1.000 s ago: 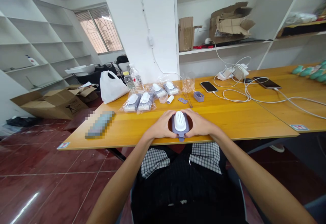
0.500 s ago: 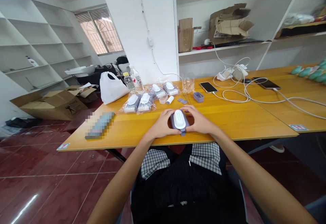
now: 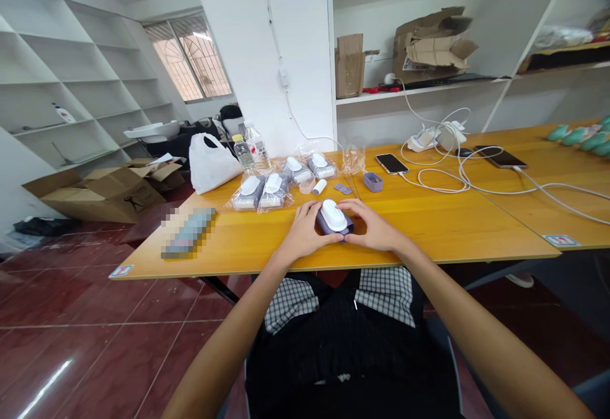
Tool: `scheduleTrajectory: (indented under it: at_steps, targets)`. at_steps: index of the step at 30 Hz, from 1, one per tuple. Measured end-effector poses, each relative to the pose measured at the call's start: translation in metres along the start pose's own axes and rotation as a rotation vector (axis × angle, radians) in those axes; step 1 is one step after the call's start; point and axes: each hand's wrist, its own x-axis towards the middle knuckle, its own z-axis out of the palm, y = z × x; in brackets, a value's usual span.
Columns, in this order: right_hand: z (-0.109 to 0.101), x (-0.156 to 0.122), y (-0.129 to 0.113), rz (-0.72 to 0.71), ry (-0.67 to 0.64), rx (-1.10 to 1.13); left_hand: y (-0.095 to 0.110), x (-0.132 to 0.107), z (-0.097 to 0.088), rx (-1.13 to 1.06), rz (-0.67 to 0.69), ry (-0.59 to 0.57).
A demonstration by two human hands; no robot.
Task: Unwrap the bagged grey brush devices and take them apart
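As the yellow wooden tabletop (image 3: 443,225) spans the view, the left hand (image 3: 305,231) and right hand (image 3: 372,228) are clamped from both sides on a lilac-and-white plastic device (image 3: 332,217), positioned near the front edge at six o'clock. Plastic-bagged units (image 3: 272,191) lie at eleven o'clock; a small lilac tray (image 3: 372,181) sits at one o'clock.
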Motion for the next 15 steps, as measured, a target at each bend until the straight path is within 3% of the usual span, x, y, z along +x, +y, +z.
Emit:
scheduleTrajectory:
  at_steps: [10,15]
  targets:
    - [0.010,0.005,-0.002,0.067,0.131,-0.064,0.003,-0.001,0.002,0.008,-0.033,0.022]
    - [0.013,0.007,-0.003,0.109,0.127,-0.016,0.004,0.001,0.001,0.027,0.001,0.041]
